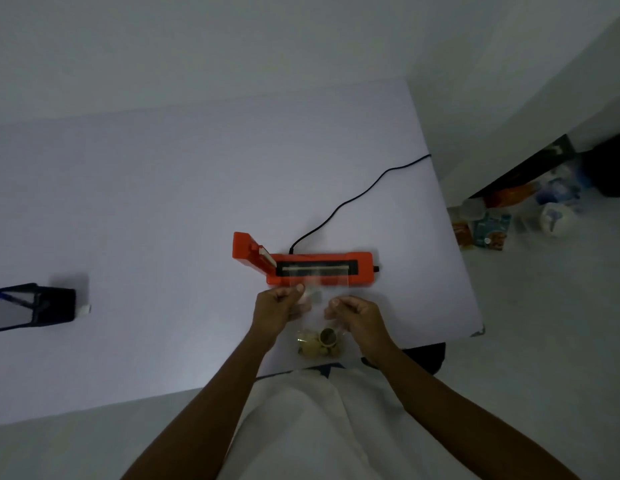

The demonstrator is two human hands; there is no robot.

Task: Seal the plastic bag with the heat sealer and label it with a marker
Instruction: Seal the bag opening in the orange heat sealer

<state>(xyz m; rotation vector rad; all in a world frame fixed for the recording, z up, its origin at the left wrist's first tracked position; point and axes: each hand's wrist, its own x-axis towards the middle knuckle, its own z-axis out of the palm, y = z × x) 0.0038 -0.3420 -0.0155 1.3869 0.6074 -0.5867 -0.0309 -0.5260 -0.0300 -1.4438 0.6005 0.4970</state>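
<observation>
The clear plastic bag (318,315) lies between both hands, its open top edge resting across the sealing strip of the orange heat sealer (360,268), whose lid is raised. The left hand (279,308) pinches the bag's left edge and the right hand (357,315) its right edge, fingers curled. Small round tan pieces (317,344) sit in the bag's bottom. Well apart to the left on the white table (163,202), a black mesh holder (55,304) holds something blue.

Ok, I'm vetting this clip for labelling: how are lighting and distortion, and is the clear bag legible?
Head view: dim, bluish light; the wide lens bows the table edges; the clear bag is faint, its top edge barely showing over the orange heat sealer; the floor clutter at right is blurred.
</observation>
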